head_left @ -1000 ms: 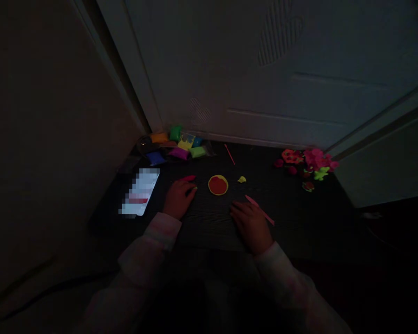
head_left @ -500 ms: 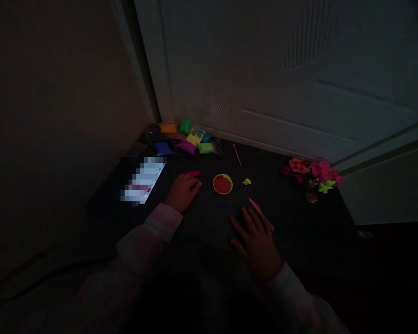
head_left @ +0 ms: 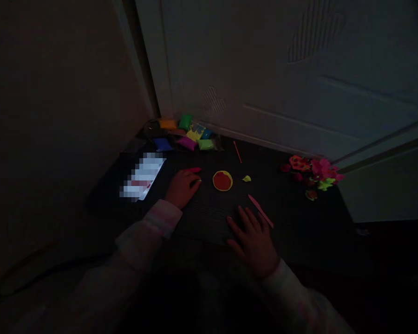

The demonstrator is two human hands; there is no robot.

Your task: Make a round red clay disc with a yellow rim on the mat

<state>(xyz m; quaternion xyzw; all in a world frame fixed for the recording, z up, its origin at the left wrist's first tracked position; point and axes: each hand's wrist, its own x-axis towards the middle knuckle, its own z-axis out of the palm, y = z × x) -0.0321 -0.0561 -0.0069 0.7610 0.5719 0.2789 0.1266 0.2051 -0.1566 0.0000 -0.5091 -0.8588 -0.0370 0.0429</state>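
Note:
My left hand [head_left: 182, 189] rests on the dark tabletop with its fingers loosely bent and a gap between thumb and forefinger. Just beyond its knuckles lies a pinkish-red pointed tool [head_left: 194, 170], partly covered by the hand. Nothing is visibly held there. My right hand [head_left: 254, 241] lies palm down, fingers spread, beside a pink plastic clay knife [head_left: 260, 210]. Between and beyond the hands sits a flat red-brown clay disc with a yellow rim [head_left: 223, 181]. To its right is a small lump of yellow clay [head_left: 246, 178].
Packets of coloured clay [head_left: 186, 134] lie along the back left. A thin pink stick [head_left: 237, 152] lies near the wall. Colourful flower-like pieces [head_left: 315, 174] stand at the right. A bright blurred-out card or screen [head_left: 146, 176] lies left. The room is dim.
My right hand has slid slightly left, so more of the pink knife shows. My left hand keeps its place and pose. The whole view has shifted slightly.

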